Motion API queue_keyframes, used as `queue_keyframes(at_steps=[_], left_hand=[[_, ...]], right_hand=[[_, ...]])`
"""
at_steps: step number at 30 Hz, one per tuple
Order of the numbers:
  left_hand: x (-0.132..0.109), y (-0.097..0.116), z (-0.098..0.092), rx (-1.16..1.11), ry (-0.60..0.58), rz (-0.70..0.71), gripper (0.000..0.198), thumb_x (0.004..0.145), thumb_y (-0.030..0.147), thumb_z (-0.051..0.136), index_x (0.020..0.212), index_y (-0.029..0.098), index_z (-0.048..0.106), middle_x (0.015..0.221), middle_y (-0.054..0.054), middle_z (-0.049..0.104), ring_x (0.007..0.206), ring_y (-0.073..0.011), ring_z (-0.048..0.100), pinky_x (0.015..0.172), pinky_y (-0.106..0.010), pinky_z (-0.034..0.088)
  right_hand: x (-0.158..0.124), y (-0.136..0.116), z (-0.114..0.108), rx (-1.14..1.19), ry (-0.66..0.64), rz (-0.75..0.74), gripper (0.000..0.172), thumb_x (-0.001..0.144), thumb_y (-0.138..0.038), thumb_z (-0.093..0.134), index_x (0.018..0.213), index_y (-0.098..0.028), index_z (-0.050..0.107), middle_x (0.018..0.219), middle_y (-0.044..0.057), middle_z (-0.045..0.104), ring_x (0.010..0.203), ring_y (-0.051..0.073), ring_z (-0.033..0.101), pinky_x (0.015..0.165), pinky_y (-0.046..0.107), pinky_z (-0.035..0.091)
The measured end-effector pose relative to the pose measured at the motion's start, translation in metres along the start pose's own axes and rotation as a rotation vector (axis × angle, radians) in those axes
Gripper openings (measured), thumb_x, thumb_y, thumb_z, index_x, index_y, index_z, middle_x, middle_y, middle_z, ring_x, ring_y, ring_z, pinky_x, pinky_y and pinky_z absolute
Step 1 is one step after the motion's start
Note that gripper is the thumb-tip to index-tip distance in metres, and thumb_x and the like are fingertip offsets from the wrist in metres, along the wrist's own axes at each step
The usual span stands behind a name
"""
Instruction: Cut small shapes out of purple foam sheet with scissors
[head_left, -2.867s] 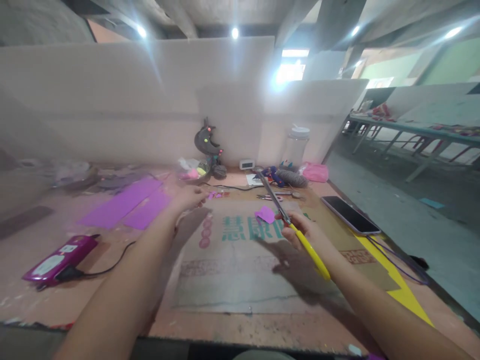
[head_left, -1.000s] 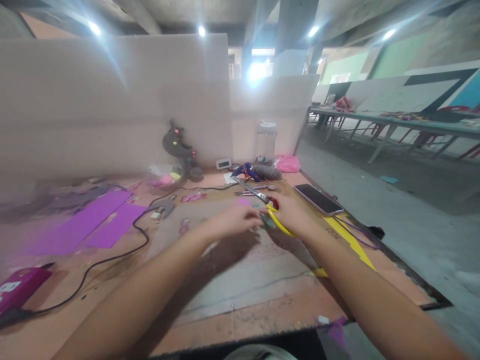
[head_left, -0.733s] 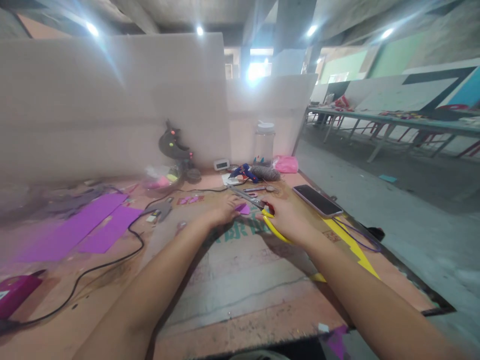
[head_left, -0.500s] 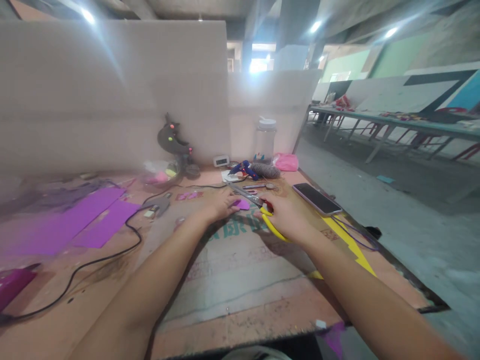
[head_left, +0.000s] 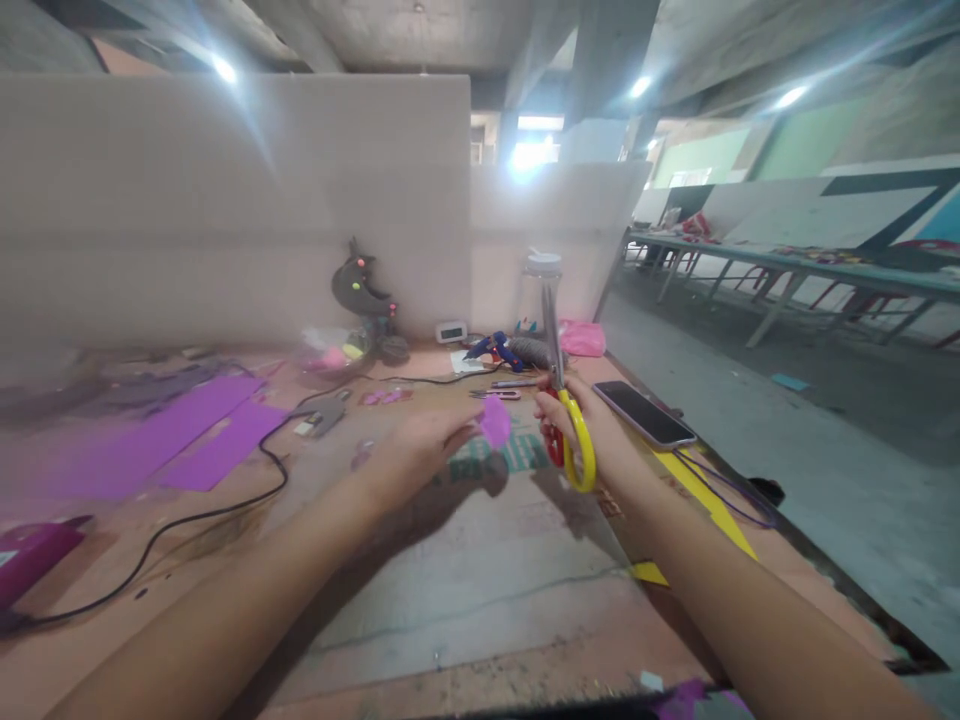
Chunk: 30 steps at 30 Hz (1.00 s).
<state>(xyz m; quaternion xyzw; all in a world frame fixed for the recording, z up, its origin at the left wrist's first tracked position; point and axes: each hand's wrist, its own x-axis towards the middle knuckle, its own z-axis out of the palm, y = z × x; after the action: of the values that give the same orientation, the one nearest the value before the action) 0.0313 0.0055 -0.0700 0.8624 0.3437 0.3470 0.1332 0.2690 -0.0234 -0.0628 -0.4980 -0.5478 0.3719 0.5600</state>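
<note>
My L hand point(head_left: 424, 450) has the small purple piece point(head_left: 495, 422) pinched at the fingertips, grip narrow; the piece sticks out just R of them, raised over the clear sheet point(head_left: 465, 570), shadow falling below. My R hand point(head_left: 571, 412) is wrapped round the scissors point(head_left: 581, 450), blades pointing up & away; can't tell if there's a gap btwn them. Purple piece sits btwn the two hands, nearer L, not touching the blades.

Materials: piece looks thin, flat & matte, rounded-ish outline, a bit blurred. Scissors = shiny metal blades, smooth loops, one yellow, one red. Sheet = smooth, see-thru, w/ green printed characters showing around its far part. Worktop point(head_left: 195, 590) = pinkish, scuffed & stained, esp. along the near edge.

L side: two flat purple strips point(head_left: 225, 450), straight-edged, same colour as the piece. Beyond my L hand: tiny pink-purple bits point(head_left: 384, 397). Past the hands: snips point(head_left: 499, 395) lying flat, blue glue gun point(head_left: 499, 350), fuzzy grey yarn point(head_left: 534, 352). R: phone point(head_left: 646, 414), flat rectangle w/ glossy dark screen, near my R forearm.
</note>
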Motion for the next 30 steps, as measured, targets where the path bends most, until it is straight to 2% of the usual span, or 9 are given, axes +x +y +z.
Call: queue_keyframes(at_steps=[4,9,11,13,15,19,23,27,30], left_hand=[[-0.027,0.017,-0.010,-0.070,0.028,-0.064,0.035,0.093,0.039,0.065,0.126,0.028,0.071,0.120,-0.004,0.077,0.105,-0.0259,0.073,0.098,-0.040,0.055],[-0.033,0.029,-0.026,-0.232,0.120,-0.208,0.027,0.094,0.035,0.062,0.115,0.025,0.076,0.116,-0.003,0.078,0.104,-0.0222,0.073,0.098,-0.036,0.055],[-0.032,0.025,-0.032,-0.347,0.179,-0.269,0.030,0.091,0.033,0.064,0.117,0.022,0.073,0.115,-0.005,0.078,0.103,-0.0224,0.073,0.095,-0.035,0.056],[-0.030,0.017,-0.036,-0.477,0.248,-0.331,0.046,0.089,0.033,0.066,0.133,0.020,0.062,0.113,-0.007,0.077,0.102,-0.0224,0.073,0.091,-0.034,0.057],[-0.029,0.006,-0.039,-0.526,0.253,-0.378,0.051,0.088,0.035,0.066,0.135,0.018,0.058,0.105,-0.007,0.078,0.094,-0.0214,0.073,0.085,-0.033,0.057],[-0.028,-0.012,-0.038,-0.423,0.162,-0.422,0.025,0.087,0.038,0.062,0.084,0.016,0.072,0.077,-0.004,0.074,0.073,-0.0189,0.068,0.068,-0.029,0.052],[-0.021,-0.017,-0.037,-0.396,0.214,-0.437,0.025,0.089,0.038,0.058,0.077,0.017,0.067,0.076,-0.002,0.071,0.073,-0.0178,0.065,0.069,-0.028,0.049],[0.000,-0.015,-0.050,-0.387,0.282,-0.388,0.024,0.090,0.039,0.056,0.083,0.018,0.064,0.079,-0.002,0.069,0.076,-0.0173,0.065,0.073,-0.029,0.050],[0.019,-0.010,-0.062,-0.449,0.318,-0.328,0.022,0.088,0.040,0.058,0.084,0.018,0.063,0.079,-0.002,0.068,0.075,-0.0166,0.065,0.073,-0.029,0.050]], right_hand=[[-0.015,0.002,0.019,0.132,-0.096,0.037,0.050,0.079,-0.050,0.073,0.116,-0.024,0.052,0.079,-0.001,0.062,0.061,0.016,0.061,0.051,0.027,0.050],[-0.026,-0.018,0.046,0.098,-0.254,0.021,0.044,0.077,-0.035,0.074,0.115,-0.023,0.056,0.077,-0.003,0.061,0.060,0.014,0.060,0.055,0.027,0.050],[-0.020,-0.025,0.058,0.058,-0.287,-0.011,0.046,0.073,-0.031,0.075,0.113,-0.023,0.055,0.072,-0.006,0.057,0.055,0.012,0.056,0.050,0.025,0.046],[-0.011,-0.026,0.070,0.023,-0.291,-0.033,0.045,0.072,-0.030,0.074,0.112,-0.024,0.054,0.070,-0.008,0.056,0.051,0.011,0.052,0.046,0.023,0.042],[-0.002,-0.021,0.082,0.009,-0.278,-0.062,0.041,0.075,-0.031,0.070,0.112,-0.025,0.053,0.070,-0.007,0.055,0.049,0.011,0.050,0.045,0.024,0.040],[0.006,-0.007,0.097,0.042,-0.315,-0.082,0.038,0.081,-0.037,0.066,0.112,-0.026,0.049,0.071,-0.007,0.054,0.049,0.012,0.050,0.048,0.026,0.041],[0.005,-0.002,0.090,-0.026,-0.314,-0.090,0.033,0.084,-0.041,0.066,0.109,-0.027,0.049,0.080,-0.003,0.055,0.057,0.013,0.051,0.051,0.027,0.043],[0.007,0.004,0.061,-0.052,-0.372,-0.177,0.033,0.088,-0.049,0.065,0.108,-0.028,0.051,0.086,-0.002,0.052,0.064,0.014,0.050,0.058,0.029,0.045],[0.009,0.009,0.041,-0.101,-0.438,-0.180,0.045,0.090,-0.064,0.057,0.113,-0.026,0.053,0.087,0.002,0.054,0.067,0.017,0.049,0.056,0.029,0.044]])
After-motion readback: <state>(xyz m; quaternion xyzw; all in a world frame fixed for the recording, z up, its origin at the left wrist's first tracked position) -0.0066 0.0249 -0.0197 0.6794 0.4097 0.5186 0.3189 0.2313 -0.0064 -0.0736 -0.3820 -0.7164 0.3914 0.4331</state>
